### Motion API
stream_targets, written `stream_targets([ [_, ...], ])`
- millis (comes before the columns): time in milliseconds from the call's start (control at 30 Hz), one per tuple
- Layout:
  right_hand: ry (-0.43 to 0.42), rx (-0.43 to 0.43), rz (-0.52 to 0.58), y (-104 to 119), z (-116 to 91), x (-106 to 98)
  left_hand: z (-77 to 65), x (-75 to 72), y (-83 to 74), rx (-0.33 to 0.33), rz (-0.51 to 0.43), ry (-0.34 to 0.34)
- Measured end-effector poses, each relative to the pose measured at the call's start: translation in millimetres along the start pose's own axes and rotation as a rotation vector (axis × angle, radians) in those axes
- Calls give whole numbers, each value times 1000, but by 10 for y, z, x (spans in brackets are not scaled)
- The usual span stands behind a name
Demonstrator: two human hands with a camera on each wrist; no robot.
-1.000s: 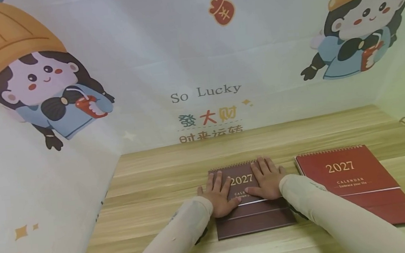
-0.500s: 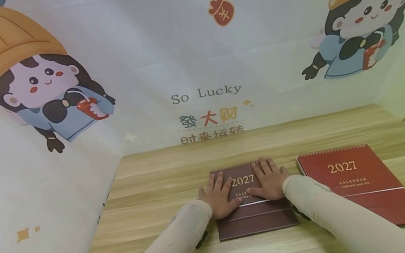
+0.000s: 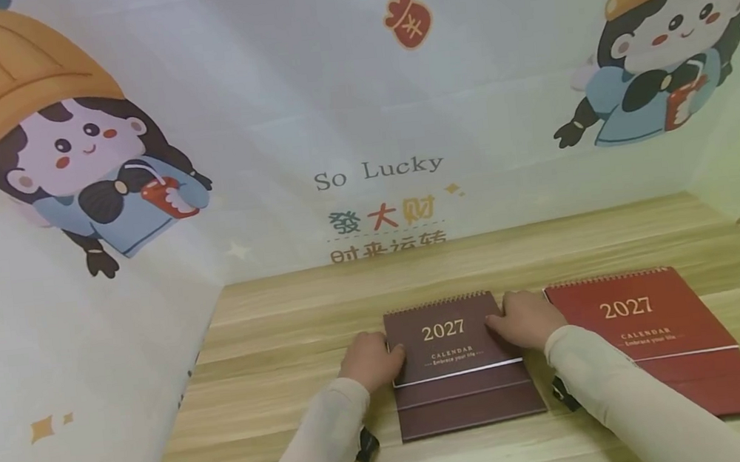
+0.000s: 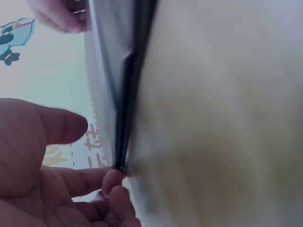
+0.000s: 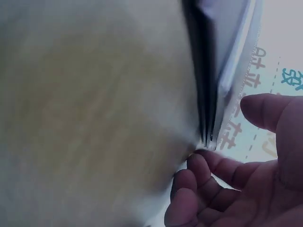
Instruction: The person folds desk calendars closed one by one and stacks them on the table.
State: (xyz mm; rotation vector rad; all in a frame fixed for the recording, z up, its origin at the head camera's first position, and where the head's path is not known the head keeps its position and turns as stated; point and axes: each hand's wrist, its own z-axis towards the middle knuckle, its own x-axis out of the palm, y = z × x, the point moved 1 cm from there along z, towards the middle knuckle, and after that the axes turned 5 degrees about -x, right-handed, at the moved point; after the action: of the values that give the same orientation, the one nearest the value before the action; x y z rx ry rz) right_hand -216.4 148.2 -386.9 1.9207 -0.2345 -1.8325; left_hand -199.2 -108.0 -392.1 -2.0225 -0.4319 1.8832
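A dark brown 2027 desk calendar (image 3: 459,392) with a spiral top lies on the wood-grain table between the two hands. My left hand (image 3: 372,359) grips its left edge; the fingertips (image 4: 113,179) are curled at the lower edge and the thumb is over the cover side. At the opposite edge my right hand (image 3: 531,319) grips likewise, fingers (image 5: 196,168) bent in under the edge and thumb held out above the cover. The wrist views show the calendar's stacked layers edge-on. From the head view most of the fingers are hidden beside the calendar.
A larger red 2027 calendar (image 3: 647,327) lies just right of the brown one, partly behind the right sleeve. White printed cloth walls (image 3: 256,160) rise at the back and both sides of the wood-grain table (image 3: 275,359).
Both hands have come off the brown calendar's cover, where they lay flat with spread fingers, and moved outward to its left and right edges. The calendars stay in place.
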Motion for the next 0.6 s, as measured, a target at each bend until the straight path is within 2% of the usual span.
stream_targets([
  [133, 29, 0, 56, -12, -11, 29, -34, 27, -2, 0, -44, 17],
  [367, 54, 5, 111, -56, 27, 85, 2, 23, 24, -8, -103, 60],
  [500, 69, 18, 162, -45, 10, 61, 22, 8, 45, 3, -158, 76],
  [600, 57, 22, 208, -29, -6, 33, 25, 1, 58, -24, -226, 69],
])
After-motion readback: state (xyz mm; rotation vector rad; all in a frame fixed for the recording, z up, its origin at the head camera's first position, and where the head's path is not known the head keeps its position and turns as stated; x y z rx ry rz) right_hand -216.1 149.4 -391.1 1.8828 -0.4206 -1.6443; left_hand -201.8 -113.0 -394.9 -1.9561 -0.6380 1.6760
